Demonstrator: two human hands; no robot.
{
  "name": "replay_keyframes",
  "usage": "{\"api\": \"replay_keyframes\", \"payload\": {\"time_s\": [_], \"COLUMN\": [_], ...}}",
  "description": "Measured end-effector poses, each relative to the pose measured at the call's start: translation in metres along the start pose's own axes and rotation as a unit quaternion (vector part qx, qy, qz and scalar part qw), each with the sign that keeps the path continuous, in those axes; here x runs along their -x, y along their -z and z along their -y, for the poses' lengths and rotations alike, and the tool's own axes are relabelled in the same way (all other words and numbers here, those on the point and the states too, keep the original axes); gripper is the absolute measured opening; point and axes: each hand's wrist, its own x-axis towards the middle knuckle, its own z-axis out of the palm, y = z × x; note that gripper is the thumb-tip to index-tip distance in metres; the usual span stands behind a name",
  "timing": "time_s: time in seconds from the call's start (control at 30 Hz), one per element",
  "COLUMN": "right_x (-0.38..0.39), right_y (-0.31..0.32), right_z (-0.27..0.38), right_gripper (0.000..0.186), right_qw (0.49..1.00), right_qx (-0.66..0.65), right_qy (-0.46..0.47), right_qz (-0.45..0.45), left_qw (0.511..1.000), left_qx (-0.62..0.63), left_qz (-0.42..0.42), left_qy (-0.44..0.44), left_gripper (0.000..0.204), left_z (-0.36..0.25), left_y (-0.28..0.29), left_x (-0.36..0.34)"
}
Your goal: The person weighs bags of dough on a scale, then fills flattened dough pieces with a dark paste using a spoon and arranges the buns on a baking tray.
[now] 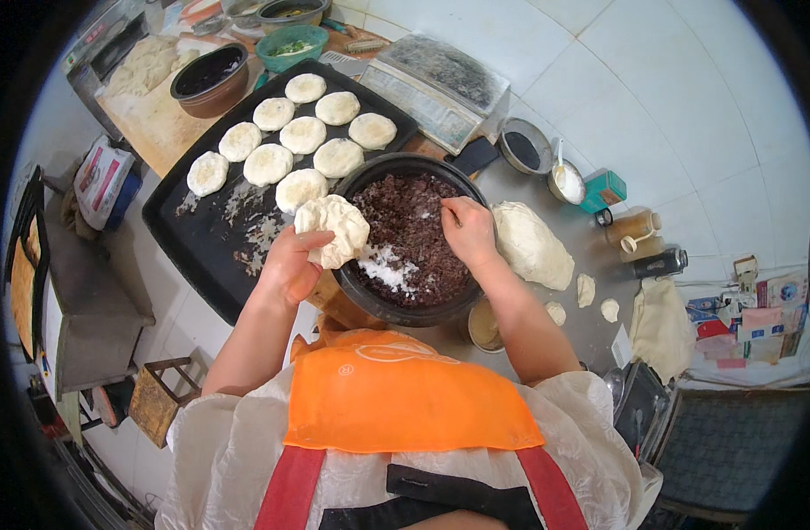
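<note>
My left hand (292, 259) holds a pale, crinkled piece of dough (334, 228) above the left edge of a black bowl (370, 296) of dark crumbly filling (414, 230) with white granules on it. My right hand (467, 232) is in that bowl at the right, fingertips bunched at the filling; whether they grip any is hidden. A black baking tray (202, 247) holds several flat dough rounds (303, 132) beyond my left hand. A large dough lump (533, 247) lies right of the bowl, with small dough pieces (586, 290) beside it.
Behind are a scale (431, 88), a brown pot (209, 104) and a green bowl (292, 60). Small bowls (527, 155), jars (643, 247) and a cloth (661, 327) line the right wall. A wooden stool (158, 397) stands lower left.
</note>
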Motion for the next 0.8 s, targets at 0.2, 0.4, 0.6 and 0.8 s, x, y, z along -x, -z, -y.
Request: {"api": "replay_keyframes", "payload": {"time_s": [0.2, 0.4, 0.6, 0.8], "right_x": [-0.016, -0.022, -0.014, -0.01], "right_y": [-0.009, -0.004, -0.009, 0.014], "right_z": [-0.016, -0.011, -0.007, 0.025], "right_gripper": [0.014, 0.014, 0.017, 0.019], "right_qw": [0.929, 0.826, 0.768, 0.764], "right_qx": [-0.19, -0.372, -0.474, -0.533], "right_qy": [-0.3, -0.396, -0.396, -0.345], "right_qz": [0.107, 0.149, 0.169, 0.117], "left_qw": [0.999, 0.999, 0.994, 0.994], "left_qx": [-0.002, -0.04, -0.11, -0.103], "left_qz": [0.02, 0.01, -0.015, 0.016], "left_qy": [0.028, 0.006, 0.017, 0.019], "left_gripper": [0.036, 0.037, 0.044, 0.051], "left_z": [0.002, 0.003, -0.002, 0.011], "left_y": [0.004, -0.004, -0.007, -0.017], "left_x": [-0.009, -0.011, -0.005, -0.013]}}
